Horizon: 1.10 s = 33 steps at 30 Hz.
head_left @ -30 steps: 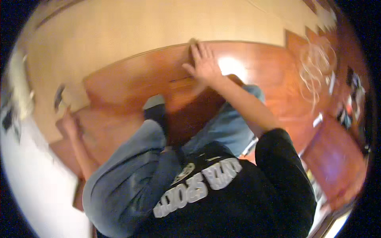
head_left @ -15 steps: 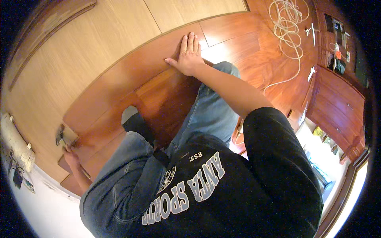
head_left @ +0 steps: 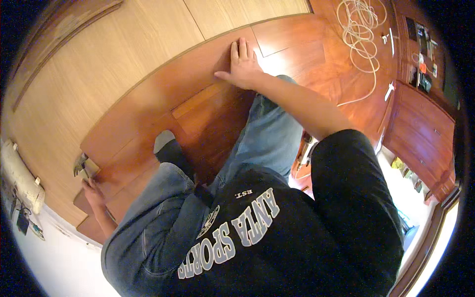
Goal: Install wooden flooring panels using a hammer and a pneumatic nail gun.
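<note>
while the right hand [head_left: 243,70] lies palm down on the reddish plank [head_left: 173,84], toward its right end, its fingers are straight and a little apart, with the thumb out to the side. half a second ago the thumb reached farther out; now it sits closer in, and the palm seems to have slid slightly. that reads as a small resettling of the hand on the plank rather than a release. by the plank's left end, the left hand [head_left: 93,194] has a hammer [head_left: 79,164], its fingers apparently curled round the handle, though too small to tell apart. the hammer's head seems tilted differently from before; whether it touches the plank, i cannot tell. pale wood panels [head_left: 148,44] run along the plank's far edge, a socked foot [head_left: 170,148] is near its near edge, and a coiled cable [head_left: 363,34] lies beyond its right end.
</note>
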Each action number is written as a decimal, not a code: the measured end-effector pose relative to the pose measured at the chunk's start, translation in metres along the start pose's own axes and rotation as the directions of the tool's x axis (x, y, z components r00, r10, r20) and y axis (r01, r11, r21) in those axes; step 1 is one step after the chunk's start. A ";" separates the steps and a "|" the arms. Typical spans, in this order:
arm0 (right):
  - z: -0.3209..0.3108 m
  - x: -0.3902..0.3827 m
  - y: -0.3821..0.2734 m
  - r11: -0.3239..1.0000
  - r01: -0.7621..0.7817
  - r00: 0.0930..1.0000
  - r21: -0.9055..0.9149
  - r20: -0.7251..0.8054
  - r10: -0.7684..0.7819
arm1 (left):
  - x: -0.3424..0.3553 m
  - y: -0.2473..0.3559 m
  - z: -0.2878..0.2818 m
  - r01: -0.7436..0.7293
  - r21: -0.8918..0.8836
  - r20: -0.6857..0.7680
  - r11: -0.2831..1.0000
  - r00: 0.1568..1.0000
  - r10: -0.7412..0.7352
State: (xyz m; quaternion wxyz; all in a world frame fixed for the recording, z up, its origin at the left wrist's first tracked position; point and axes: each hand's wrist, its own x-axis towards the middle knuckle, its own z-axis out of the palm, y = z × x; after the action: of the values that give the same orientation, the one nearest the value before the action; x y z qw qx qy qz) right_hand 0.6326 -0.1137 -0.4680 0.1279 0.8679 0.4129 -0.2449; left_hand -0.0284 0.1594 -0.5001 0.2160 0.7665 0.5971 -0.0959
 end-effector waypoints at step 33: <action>0.033 -0.043 -0.028 0.994 0.102 0.994 0.036 0.027 -0.103 | 0.177 0.449 0.033 -0.681 0.127 0.245 0.721 0.726 0.643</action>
State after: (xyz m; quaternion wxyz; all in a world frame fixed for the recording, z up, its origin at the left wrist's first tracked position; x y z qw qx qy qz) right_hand 0.5765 -0.1382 -0.4737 0.1060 0.8440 0.4508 -0.2707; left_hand 0.4525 0.2125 -0.5042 0.2087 0.9355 0.2463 -0.1438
